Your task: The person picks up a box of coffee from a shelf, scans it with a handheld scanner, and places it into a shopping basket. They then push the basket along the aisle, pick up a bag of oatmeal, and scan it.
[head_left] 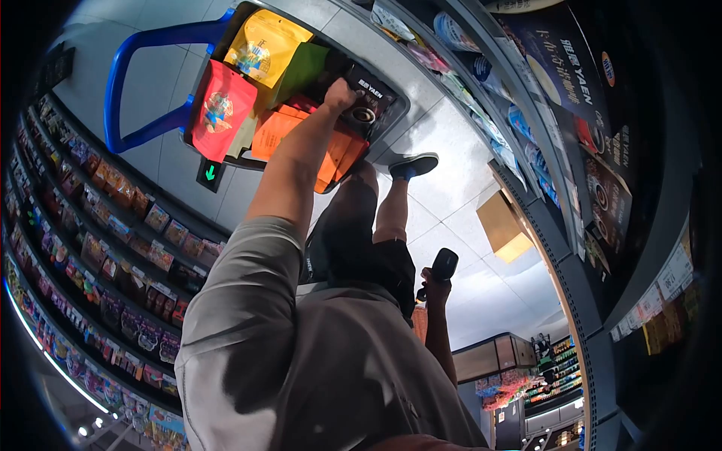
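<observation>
My left hand (pixel 341 94) reaches into a dark shopping basket (pixel 402 98) with a blue handle (pixel 120 83). Its fingers are closed at the edge of a black YAEN coffee box (pixel 368 90) with a cup pictured on it. Beside the box in the basket are a yellow pouch (pixel 263 46), a green pouch (pixel 304 71), a red pouch (pixel 219 113) and orange packs (pixel 278 131). Low at my side, my right hand (pixel 436 289) grips a black object (pixel 444 263) with a rounded end; its kind is unclear.
Shelves of small packaged goods (pixel 143 248) curve along the left. On the right stands a shelf unit with pouches (pixel 538 161) and large dark coffee boxes (pixel 556 60). A brown carton (pixel 502 225) sits on the pale tiled floor (pixel 459 203), near my shoe (pixel 414 165).
</observation>
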`<state>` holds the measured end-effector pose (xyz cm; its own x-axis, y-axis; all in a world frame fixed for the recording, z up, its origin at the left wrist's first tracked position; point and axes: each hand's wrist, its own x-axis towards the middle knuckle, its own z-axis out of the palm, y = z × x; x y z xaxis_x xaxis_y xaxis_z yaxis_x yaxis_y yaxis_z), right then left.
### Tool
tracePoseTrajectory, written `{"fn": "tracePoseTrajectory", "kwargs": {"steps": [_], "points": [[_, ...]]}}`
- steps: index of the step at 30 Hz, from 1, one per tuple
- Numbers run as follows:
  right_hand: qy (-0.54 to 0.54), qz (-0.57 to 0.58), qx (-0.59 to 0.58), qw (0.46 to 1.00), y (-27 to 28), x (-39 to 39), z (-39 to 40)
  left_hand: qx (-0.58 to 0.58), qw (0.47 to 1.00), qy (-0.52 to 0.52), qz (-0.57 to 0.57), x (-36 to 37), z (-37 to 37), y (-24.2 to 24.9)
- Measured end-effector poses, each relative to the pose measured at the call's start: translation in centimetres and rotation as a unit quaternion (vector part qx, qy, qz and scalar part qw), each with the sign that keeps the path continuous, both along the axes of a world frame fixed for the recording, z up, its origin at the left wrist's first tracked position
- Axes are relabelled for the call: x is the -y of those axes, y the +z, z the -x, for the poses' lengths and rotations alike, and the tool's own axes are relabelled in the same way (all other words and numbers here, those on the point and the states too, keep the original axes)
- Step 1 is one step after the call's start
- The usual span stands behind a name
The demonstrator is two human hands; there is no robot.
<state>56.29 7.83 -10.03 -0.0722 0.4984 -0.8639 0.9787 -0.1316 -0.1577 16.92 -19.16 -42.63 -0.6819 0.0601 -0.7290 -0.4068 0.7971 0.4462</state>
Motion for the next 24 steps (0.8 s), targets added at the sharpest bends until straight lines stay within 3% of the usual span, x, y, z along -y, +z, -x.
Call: {"fn": "tracePoseTrajectory", "kwargs": {"steps": [1, 2, 5, 7, 12, 17, 21, 24], "points": [[0.0, -0.001, -0.001, 1.0, -0.1, 0.0, 0.0, -0.017, 1.0, -0.02, 0.013, 0.0, 0.2, 0.2], [0.0, -0.001, -0.003, 1.0, -0.3, 0.0, -0.1, -0.011, 0.999, -0.005, 0.045, -1.2, 0.8, 4.5], [0.003, 0.005, 0.004, 1.0, -0.6, 0.0, -0.2, -0.009, 0.995, -0.014, 0.1, -1.2, 1.3, 6.3], [0.0, 0.004, -0.002, 1.0, -1.0, 0.0, -0.3, -0.026, 0.997, 0.011, 0.075, -0.9, 1.4, 7.4], [0.013, 0.011, -0.018, 1.0, -1.2, 0.0, -0.1, -0.089, 0.996, 0.01, 0.027, -0.2, 0.8, 4.5], [-0.017, 0.003, -0.014, 1.0, -1.9, -0.1, -0.8, 0.037, 0.997, -0.04, 0.061, -1.0, 1.2, 5.3], [-0.01, 0.002, -0.004, 1.0, -2.0, -0.3, -1.0, -0.028, 0.997, -0.027, 0.071, -1.1, 1.8, 7.7], [-0.012, 0.002, -0.014, 1.0, -2.1, -0.4, -1.0, -0.047, 0.996, 0.038, 0.065, -1.3, 2.3, 10.3]]}}
